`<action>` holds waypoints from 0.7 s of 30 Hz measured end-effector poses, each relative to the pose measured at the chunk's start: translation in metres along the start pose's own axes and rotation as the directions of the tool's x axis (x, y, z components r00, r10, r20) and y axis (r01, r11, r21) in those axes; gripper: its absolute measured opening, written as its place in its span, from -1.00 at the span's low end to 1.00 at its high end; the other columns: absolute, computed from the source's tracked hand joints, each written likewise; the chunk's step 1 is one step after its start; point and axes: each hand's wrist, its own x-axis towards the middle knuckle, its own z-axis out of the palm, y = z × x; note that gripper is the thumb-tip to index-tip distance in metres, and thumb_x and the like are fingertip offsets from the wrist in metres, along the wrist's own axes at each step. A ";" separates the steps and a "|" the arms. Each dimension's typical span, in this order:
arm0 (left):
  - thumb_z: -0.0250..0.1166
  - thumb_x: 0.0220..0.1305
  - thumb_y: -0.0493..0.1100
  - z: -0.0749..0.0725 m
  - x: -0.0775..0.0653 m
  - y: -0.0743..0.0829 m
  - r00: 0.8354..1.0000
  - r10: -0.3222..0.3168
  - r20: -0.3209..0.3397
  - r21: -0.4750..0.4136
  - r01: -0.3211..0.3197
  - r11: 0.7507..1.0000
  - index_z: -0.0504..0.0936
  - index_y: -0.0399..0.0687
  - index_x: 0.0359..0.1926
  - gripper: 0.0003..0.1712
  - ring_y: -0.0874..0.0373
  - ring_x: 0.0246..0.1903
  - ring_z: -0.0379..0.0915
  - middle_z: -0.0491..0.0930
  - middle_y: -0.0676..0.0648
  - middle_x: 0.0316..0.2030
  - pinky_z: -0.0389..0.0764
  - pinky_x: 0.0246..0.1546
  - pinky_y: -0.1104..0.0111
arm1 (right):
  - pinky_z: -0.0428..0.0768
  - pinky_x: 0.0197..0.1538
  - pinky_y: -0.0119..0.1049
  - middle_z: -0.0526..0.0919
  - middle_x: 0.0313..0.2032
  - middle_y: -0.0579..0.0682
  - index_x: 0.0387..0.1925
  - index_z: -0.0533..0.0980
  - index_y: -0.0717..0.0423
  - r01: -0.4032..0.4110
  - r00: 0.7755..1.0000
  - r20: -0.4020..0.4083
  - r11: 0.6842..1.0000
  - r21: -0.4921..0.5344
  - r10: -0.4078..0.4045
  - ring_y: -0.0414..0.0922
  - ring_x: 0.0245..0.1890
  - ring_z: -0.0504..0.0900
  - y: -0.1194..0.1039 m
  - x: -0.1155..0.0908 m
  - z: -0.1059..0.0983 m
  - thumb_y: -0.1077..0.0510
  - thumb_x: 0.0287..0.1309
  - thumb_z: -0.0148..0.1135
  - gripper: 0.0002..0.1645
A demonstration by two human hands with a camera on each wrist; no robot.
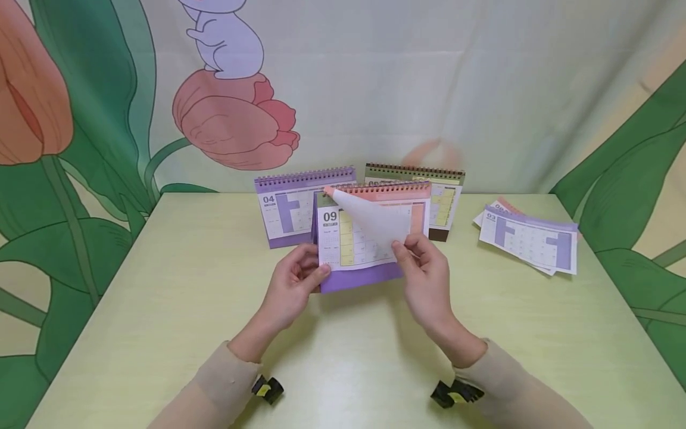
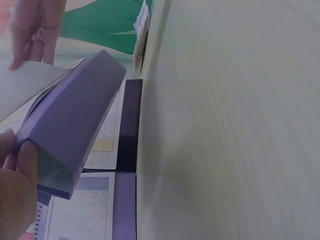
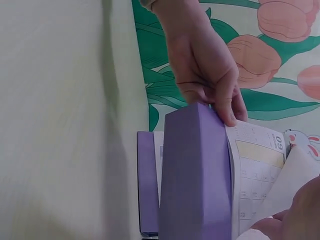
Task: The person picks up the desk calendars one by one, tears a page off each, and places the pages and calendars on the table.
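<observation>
Held up above the table is a purple-based spiral desk calendar (image 1: 359,280) with coral page headers; a page marked 09 faces me. My left hand (image 1: 286,286) grips its lower left corner, thumb in front and fingers behind. My right hand (image 1: 429,280) pinches the lower corner of a lifted page (image 1: 370,217), whose white back shows as it curls diagonally across the 09 page. That page's upper left end reaches the spiral binding; whether it is still attached there I cannot tell. The left wrist view shows the calendar's hollow purple stand (image 2: 75,110) side-on.
Behind stand a purple spiral calendar (image 1: 270,223) showing 04 and a green-topped one (image 1: 447,208) with a dark base, partly hidden. Loose calendar sheets (image 1: 536,241) overlap at the right, a purple 03 sheet on top. A floral curtain (image 1: 348,89) hangs behind the table (image 1: 187,268).
</observation>
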 end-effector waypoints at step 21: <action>0.29 0.36 -0.47 -0.014 -0.002 -0.003 0.999 0.034 -0.042 0.180 -0.026 0.983 0.60 -0.24 -0.03 -0.80 -0.01 -0.33 0.62 0.74 -0.18 -0.23 0.61 -0.35 0.37 | 0.74 -0.28 -0.25 0.74 -0.29 -0.11 -0.08 0.48 0.38 -0.312 0.932 0.189 0.950 -0.021 0.310 -0.17 -0.31 0.74 -0.035 0.053 -0.050 0.26 0.47 0.18 -0.81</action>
